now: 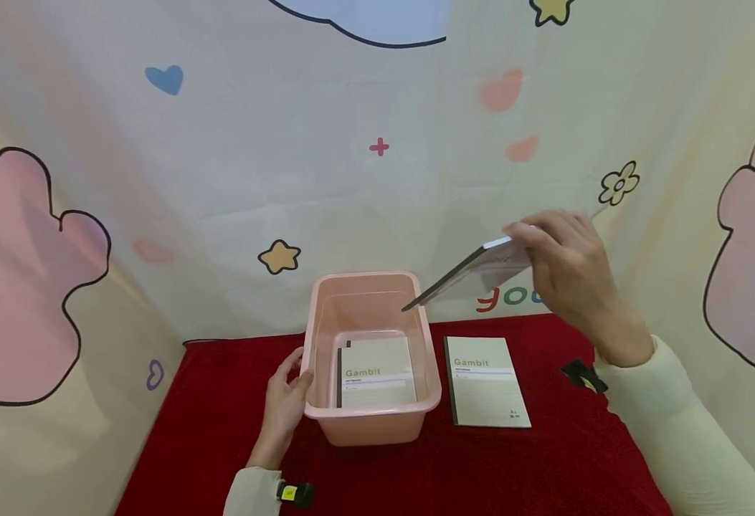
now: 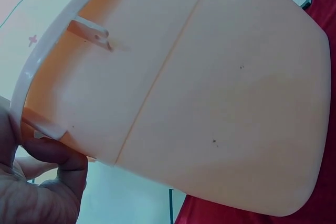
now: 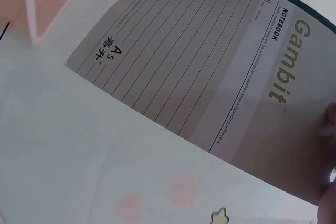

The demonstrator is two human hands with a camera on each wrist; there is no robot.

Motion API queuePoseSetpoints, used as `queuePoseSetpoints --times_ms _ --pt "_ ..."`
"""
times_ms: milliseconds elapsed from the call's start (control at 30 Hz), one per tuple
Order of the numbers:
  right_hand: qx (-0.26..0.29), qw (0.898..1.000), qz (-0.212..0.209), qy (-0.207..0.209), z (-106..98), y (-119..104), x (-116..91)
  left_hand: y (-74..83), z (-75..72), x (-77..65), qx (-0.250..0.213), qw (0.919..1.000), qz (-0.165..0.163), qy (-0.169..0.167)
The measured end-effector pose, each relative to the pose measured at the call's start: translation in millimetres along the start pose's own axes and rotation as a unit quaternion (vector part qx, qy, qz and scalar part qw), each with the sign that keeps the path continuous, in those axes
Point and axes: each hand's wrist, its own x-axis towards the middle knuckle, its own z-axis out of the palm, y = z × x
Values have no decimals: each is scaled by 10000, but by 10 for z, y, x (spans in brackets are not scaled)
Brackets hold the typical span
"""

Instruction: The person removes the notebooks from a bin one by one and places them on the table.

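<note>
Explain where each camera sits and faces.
Head: worn there, facing forward and down at the pink bin; left fingers and right fingers show.
Left wrist: worn there, facing the bin's outer wall; left fingers at lower left.
Right wrist: worn there, facing the raised notebook; right fingers at right edge.
Head and right wrist both show that notebook.

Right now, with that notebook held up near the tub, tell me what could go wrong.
The raised notebook slants, its low corner overlapping the tub's rim in the head view, so it might catch there. The right hand grips it near one end, so it could slip or swing. If dropped, it may land askew on the notebook lying inside.
</note>
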Motion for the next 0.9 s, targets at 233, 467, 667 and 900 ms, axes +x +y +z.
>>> queuePoseSetpoints --times_ms 233,467,667,900 --pt "-356 9993 81 90 -315 130 -288 51 20 -28 -79 9999 52 -34" --pt "-714 9966 172 -374 -418 290 -709 37 22 -16 -96 9999 45 -29" --pt "-850 9909 459 -939 -435 368 -1069 21 32 -17 -63 10000 1 4" --pt "-1033 9741 910 -1796 -440 467 -1383 32 43 -30 -103 9999 12 -2"
